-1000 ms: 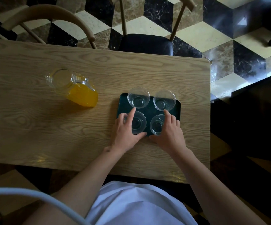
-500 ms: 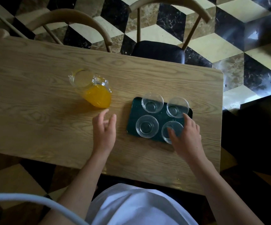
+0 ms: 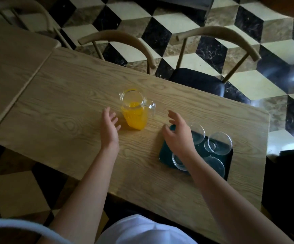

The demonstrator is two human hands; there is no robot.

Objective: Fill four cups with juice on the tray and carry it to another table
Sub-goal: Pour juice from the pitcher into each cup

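Note:
A glass jug (image 3: 135,110) about half full of orange juice stands on the wooden table (image 3: 68,117), its handle turned to the right. My left hand (image 3: 109,126) hovers open just left of the jug, not touching it. My right hand (image 3: 177,133) is open to the right of the jug, above the left part of the dark green tray (image 3: 164,152). Several empty clear cups stand on the tray, among them the far right cup (image 3: 219,143) and the near right cup (image 3: 214,165). My right hand and forearm hide parts of the two left cups.
Two wooden chairs stand at the table's far side, one with a curved back (image 3: 118,39) and one with a dark seat (image 3: 197,81). A second table (image 3: 7,66) adjoins on the left. The table's right edge lies just past the tray. Below is a chequered floor.
Both hands have left the cups on the tray and moved left toward the jug. The view has shifted, so the jug now sits near the middle.

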